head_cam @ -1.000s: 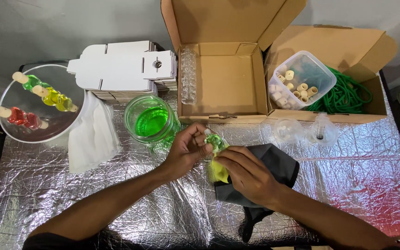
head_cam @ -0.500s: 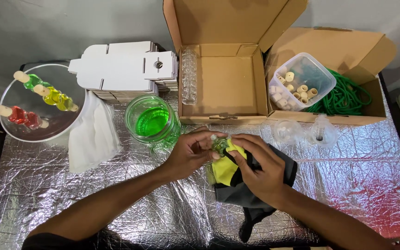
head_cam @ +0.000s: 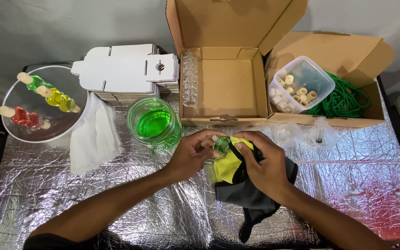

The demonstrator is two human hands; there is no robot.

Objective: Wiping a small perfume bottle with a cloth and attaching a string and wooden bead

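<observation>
My left hand (head_cam: 193, 153) grips a small clear bottle of green liquid (head_cam: 220, 144) over the foil-covered table. Pressed against that bottle is a yellow and black cloth (head_cam: 230, 169), held by my right hand (head_cam: 264, 164). The cloth's dark part hangs down onto the foil below my right hand. A glass jar of green liquid (head_cam: 153, 124) stands just left of my left hand.
An open cardboard box (head_cam: 225, 88) holds a row of empty small bottles (head_cam: 190, 78). Right of it, another box (head_cam: 348, 99) holds a tub of corks (head_cam: 299, 85) and green cord (head_cam: 343, 99). At left: glass bowl (head_cam: 38, 109) with filled bottles, white cloth (head_cam: 93, 136), flat white boxes (head_cam: 128, 71).
My right hand has brought the cloth up against the small bottle and shifted along it. My left hand keeps hold of the bottle and has barely moved.
</observation>
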